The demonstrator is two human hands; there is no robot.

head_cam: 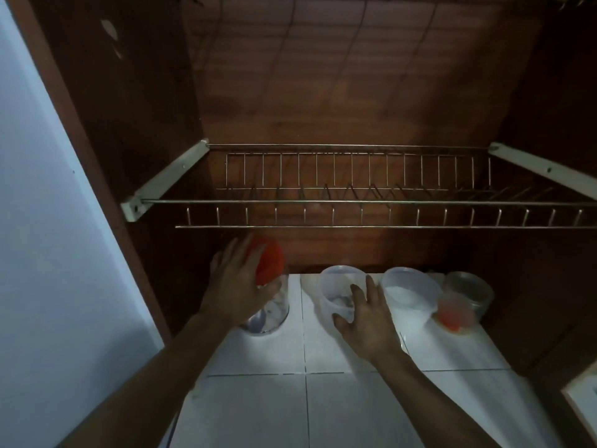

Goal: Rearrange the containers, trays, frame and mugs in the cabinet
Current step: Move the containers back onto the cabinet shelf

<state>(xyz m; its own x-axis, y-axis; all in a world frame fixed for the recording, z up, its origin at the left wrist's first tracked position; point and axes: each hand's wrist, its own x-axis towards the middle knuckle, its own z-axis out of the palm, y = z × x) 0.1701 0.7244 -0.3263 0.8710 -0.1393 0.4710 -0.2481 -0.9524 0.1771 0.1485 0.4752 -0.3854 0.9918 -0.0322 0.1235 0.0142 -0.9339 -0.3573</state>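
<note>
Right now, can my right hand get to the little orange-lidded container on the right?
Probably yes. The right hand is open at the clear tub, and the orange-lidded container sits towards the front, with only bare tile along the way.

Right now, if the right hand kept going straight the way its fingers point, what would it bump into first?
The clear plastic tub directly ahead of the right hand. Its fingertips already overlap the tub's near wall in this view, though whether they touch is unclear.
</note>
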